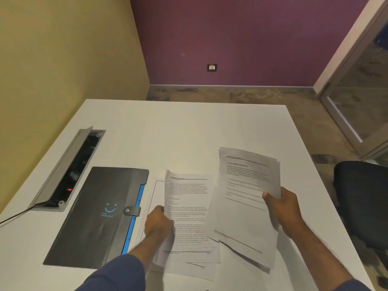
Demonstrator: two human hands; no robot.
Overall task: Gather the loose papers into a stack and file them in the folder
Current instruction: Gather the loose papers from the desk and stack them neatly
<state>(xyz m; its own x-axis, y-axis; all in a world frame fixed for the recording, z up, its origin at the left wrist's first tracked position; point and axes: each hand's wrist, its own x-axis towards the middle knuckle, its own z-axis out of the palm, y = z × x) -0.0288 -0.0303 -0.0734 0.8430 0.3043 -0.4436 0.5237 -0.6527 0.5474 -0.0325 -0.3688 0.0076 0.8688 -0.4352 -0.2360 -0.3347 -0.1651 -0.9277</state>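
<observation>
Right hand [282,208] pinches a raised bundle of sheets [245,198], left hand [158,224] grips another page [186,206] — best merged edge-to-edge and squared on the table [189,127] (folder [100,213] clasped).

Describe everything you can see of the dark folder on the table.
The folder is a flat, dark grey wallet that looks like plastic, lying closed on the white table to the left of the papers. A light blue smiley mark and small blurred lettering sit on its cover. A blue strip runs along its right edge, and a short tab with a metal snap crosses that edge, fastened. It lies slantwise beside the open cable tray. Neither hand touches it; the left hand grips a sheet just right of it.
</observation>
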